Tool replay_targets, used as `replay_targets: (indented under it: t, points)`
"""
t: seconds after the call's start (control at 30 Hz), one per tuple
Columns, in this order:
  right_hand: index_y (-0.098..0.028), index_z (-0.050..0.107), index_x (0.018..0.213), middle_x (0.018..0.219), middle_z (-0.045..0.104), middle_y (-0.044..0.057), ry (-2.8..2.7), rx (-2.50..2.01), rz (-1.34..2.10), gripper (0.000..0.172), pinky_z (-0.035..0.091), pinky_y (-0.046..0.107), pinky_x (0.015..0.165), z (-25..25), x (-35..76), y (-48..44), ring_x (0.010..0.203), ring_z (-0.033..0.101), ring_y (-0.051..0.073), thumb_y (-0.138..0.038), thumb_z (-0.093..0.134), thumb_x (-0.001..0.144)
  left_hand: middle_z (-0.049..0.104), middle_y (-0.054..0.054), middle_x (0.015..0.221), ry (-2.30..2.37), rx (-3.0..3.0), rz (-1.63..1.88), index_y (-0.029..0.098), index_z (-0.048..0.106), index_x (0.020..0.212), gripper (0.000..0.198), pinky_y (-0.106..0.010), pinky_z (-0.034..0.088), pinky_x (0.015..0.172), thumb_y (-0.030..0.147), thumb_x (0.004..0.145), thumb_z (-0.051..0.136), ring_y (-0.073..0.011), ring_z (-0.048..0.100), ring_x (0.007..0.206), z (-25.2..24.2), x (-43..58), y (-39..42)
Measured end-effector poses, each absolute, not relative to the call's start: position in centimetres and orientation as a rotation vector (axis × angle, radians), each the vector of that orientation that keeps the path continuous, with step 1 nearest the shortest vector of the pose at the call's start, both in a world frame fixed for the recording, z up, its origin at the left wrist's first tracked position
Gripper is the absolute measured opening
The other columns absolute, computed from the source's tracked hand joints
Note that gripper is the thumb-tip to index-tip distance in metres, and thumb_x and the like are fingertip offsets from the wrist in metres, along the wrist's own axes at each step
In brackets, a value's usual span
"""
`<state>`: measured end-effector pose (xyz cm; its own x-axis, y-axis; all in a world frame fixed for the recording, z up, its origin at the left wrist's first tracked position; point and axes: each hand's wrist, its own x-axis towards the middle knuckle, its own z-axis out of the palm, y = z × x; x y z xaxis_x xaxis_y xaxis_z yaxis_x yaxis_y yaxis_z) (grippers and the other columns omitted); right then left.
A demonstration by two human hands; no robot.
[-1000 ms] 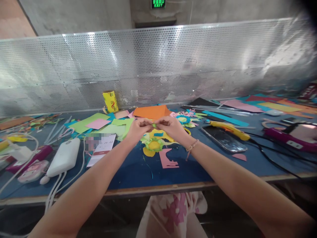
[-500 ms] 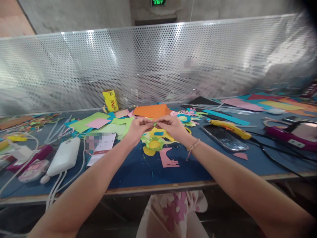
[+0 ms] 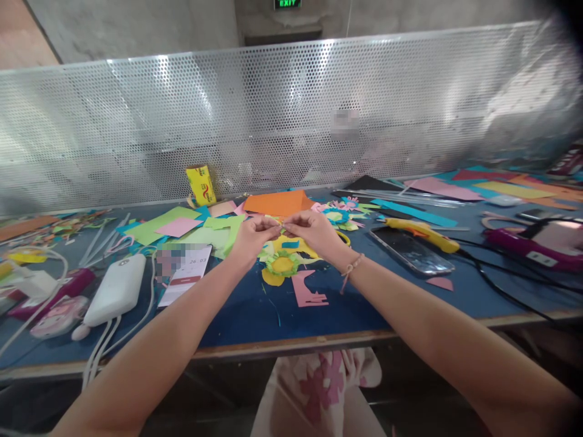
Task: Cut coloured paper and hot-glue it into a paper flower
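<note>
Little is altered over the last second: the view is tipped and shifted slightly, so that the exit sign point(image 3: 287, 3) at the top of the frame is cut off more, while the pinch at the centre is kept almost where it was. There, a small greenish piece point(image 3: 282, 229) is held between the fingertips of the left hand point(image 3: 257, 235) and the right hand point(image 3: 314, 233). Both hands are closed in a pinch and brought nearly together; the piece is mostly covered by the fingers, and slightly less of its green is shown than a second ago, so its shape cannot be told. The handling therefore seems to be continued without a release. Just below the hands, a fringed green flower point(image 3: 282, 266) is left lying on the desk point(image 3: 346, 318), with a pink offcut point(image 3: 306, 291) beneath it in the frame. The glue gun point(image 3: 426, 235), at centre right, is left untouched.
</note>
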<state>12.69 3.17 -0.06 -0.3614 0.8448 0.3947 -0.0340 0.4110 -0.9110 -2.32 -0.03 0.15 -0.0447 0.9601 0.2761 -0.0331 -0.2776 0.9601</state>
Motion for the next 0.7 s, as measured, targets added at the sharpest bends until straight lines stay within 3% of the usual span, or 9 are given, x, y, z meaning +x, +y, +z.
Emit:
replay_targets:
  t: [0.17, 0.37, 0.53, 0.7]
  points:
    - [-0.020, 0.059, 0.080, 0.070, 0.063, 0.000, -1.694, -0.675, 1.047, 0.019, 0.051, 0.030, 0.068, -0.3, 12.7, 3.4, 0.066, 0.060, 0.012, -0.030, 0.066, 0.066, 0.060, 0.001, 0.060, 1.019, 1.428, 1.446, 0.015, 0.063, 0.080, 0.021, -0.026, 0.046, 0.064, 0.020, 0.060, 0.070, -0.0096, 0.055, 0.059, 0.3, -2.4, 0.0]
    - [-0.020, 0.058, 0.078, 0.069, 0.061, 0.001, -1.720, -0.688, 1.006, 0.017, 0.050, 0.030, 0.067, -0.1, 12.7, 3.3, 0.064, 0.059, 0.013, -0.028, 0.066, 0.066, 0.060, 0.001, 0.062, 1.035, 1.461, 1.426, 0.015, 0.062, 0.076, 0.016, -0.025, 0.045, 0.064, 0.017, 0.061, 0.067, -0.0095, 0.055, 0.061, 0.5, -2.4, -0.1]
    - [-0.019, 0.056, 0.083, 0.082, 0.062, 0.004, -1.561, -0.706, 1.140, 0.015, 0.051, 0.032, 0.070, -0.2, 12.9, 3.7, 0.073, 0.061, 0.013, -0.032, 0.053, 0.077, 0.060, 0.000, 0.065, 1.001, 1.392, 1.522, 0.015, 0.060, 0.072, 0.014, -0.025, 0.045, 0.064, 0.019, 0.060, 0.068, -0.0090, 0.054, 0.061, 0.2, -2.6, 0.1]
    - [-0.023, 0.060, 0.083, 0.083, 0.059, 0.003, -1.760, -0.537, 0.773, 0.011, 0.048, 0.030, 0.074, 3.1, 13.5, 0.6, 0.078, 0.057, 0.014, -0.026, 0.050, 0.079, 0.061, -0.001, 0.065, 0.980, 1.308, 1.546, 0.014, 0.065, 0.077, 0.019, -0.025, 0.045, 0.066, 0.021, 0.060, 0.068, -0.0093, 0.054, 0.061, 0.1, -2.8, 0.3]
